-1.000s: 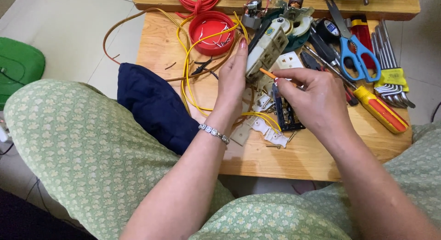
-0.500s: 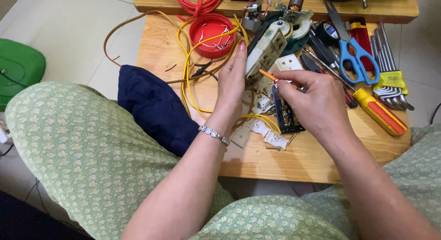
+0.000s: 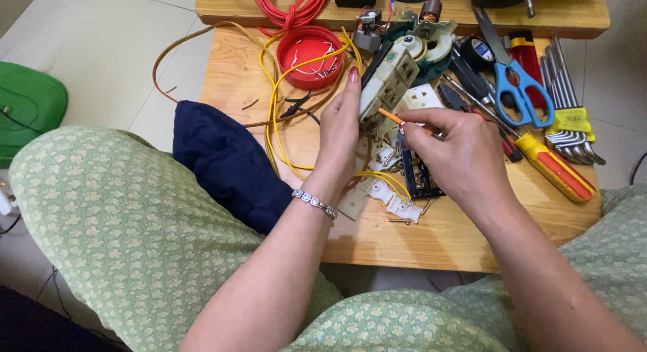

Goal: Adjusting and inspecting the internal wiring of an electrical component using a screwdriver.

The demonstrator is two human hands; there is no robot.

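My left hand [image 3: 340, 133] grips a cream socket block [image 3: 389, 79] and holds it tilted up over the low wooden table [image 3: 465, 237]. My right hand [image 3: 457, 156] pinches a thin orange-tipped tool [image 3: 389, 115] with its tip against the block's underside. Yellow wires [image 3: 283, 103] loop from the block across the table. White plastic parts [image 3: 387, 190] and a dark frame [image 3: 418, 177] lie under my hands.
A red lid [image 3: 306, 49] with wire scraps sits at the back. Blue-handled scissors [image 3: 519, 82], hex keys [image 3: 569, 103] and an orange-and-yellow screwdriver [image 3: 556, 167] lie to the right. A navy cloth [image 3: 229, 163] hangs over the table's left edge. A green object [image 3: 27, 109] rests on the floor.
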